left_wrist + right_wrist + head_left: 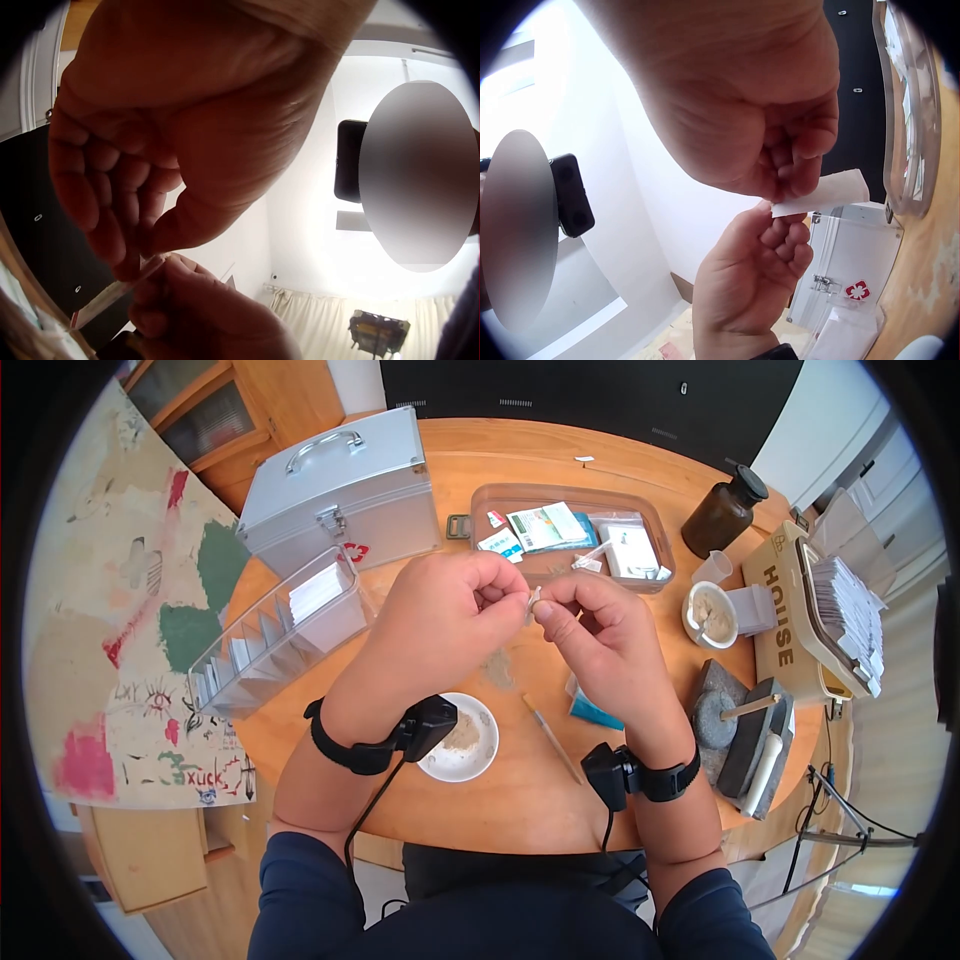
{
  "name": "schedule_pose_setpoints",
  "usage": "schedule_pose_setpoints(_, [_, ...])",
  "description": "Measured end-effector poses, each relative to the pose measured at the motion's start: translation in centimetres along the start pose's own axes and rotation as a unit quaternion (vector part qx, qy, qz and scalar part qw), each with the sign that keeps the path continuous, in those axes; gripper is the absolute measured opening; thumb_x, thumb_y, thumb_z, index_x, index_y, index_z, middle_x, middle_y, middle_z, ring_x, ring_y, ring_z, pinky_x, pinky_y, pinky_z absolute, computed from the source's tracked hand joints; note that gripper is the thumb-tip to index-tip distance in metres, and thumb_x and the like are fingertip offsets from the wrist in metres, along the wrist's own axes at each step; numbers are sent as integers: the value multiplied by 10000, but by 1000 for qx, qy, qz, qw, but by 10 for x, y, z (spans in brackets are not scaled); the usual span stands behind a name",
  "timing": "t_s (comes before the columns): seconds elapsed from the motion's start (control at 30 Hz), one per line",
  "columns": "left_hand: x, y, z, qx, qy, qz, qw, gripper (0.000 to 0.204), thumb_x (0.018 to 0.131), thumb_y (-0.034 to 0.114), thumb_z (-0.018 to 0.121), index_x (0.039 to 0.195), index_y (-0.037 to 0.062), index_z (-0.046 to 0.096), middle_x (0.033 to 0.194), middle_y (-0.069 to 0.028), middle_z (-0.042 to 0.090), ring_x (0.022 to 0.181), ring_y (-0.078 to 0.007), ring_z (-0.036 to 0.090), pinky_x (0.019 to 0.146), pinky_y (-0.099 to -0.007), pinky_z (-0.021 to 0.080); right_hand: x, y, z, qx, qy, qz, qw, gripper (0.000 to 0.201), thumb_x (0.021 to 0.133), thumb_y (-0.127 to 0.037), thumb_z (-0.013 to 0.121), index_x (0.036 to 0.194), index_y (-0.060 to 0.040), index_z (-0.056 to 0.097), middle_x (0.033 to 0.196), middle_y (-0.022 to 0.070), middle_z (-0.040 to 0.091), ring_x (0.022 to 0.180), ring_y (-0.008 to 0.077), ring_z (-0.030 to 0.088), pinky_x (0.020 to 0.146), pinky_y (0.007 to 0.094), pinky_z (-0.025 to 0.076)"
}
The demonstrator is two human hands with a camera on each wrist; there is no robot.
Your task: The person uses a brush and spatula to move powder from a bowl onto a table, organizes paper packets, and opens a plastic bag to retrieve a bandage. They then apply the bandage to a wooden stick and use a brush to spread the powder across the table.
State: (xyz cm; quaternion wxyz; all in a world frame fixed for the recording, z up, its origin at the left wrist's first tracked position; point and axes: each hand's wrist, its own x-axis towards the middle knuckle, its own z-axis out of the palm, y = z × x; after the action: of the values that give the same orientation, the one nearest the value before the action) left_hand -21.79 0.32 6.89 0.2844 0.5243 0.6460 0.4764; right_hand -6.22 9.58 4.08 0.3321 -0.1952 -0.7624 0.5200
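Observation:
Both hands meet above the middle of the wooden table point(430, 810), close in front of a brownish tray point(660, 530). My left hand point(435, 610) pinches one edge of a small whitish packet point(534, 598) between thumb and fingers. From the other side my right hand point(600, 640) pinches the same edge. In the right wrist view the packet point(832, 191) stretches away from the fingertips as a flat strip. A thin red line marks its far end in the left wrist view. Fingers hide part of its pinched edge.
Below the left wrist sits a white dish point(489, 748) of beige powder, with a thin stick point(552, 738) beside it. Spilled powder point(497, 668) marks the tabletop. Left stand a silver case point(330, 470) and a divided box point(345, 610); right, a brown bottle point(718, 520) and grey stone blocks point(750, 745).

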Motion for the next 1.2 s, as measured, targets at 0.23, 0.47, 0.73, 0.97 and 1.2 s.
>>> schedule_pose_setpoints(0.23, [-1, 4, -1, -13, -10, -9, 1000, 94, 856, 76, 633, 866, -9, 670, 721, 47, 601, 641, -6, 512, 568, -173, 416, 0, 1, -1, -7, -1, -5, 1000, 81, 873, -88, 643, 912, -19, 656, 790, 45, 616, 663, 96, 548, 534, 234, 426])
schedule_pose_setpoints(0.47, [-2, 6, -1, 14, -14, -10, 1000, 105, 853, 81, 621, 845, -15, 666, 692, 35, 598, 629, -14, 512, 560, -185, 418, 0, 0, -1, -18, -6, -3, 1000, 84, 871, -90, 646, 914, -19, 663, 788, 43, 623, 655, 92, 551, 525, 228, 425])
schedule_pose_setpoints(0.73, [-1, 3, -4, 69, 13, -2, 998, 106, 847, 80, 602, 839, -19, 640, 698, 27, 600, 632, -22, 511, 559, -198, 421, -3, 2, 2, 37, 15, 11, 999, 57, 864, -59, 625, 875, -6, 644, 772, 1, 612, 641, 44, 515, 524, 204, 404])
schedule_pose_setpoints(0.97, [7, -5, -21, 106, 81, -24, 991, 120, 820, 81, 573, 837, -25, 626, 712, 6, 609, 631, -41, 513, 565, -215, 420, -4, -7, -7, 143, 54, 58, 986, 52, 874, -54, 604, 859, -8, 621, 752, -28, 592, 650, 19, 496, 549, 183, 396])
schedule_pose_setpoints(1.2, [13, -15, -30, 126, 111, -17, 986, 124, 815, 83, 567, 829, -28, 619, 690, 1, 601, 626, -45, 506, 545, -220, 400, -6, -8, -21, 206, 114, 69, 969, 69, 876, -79, 568, 826, -50, 607, 738, 5, 614, 619, 37, 541, 495, 185, 373])
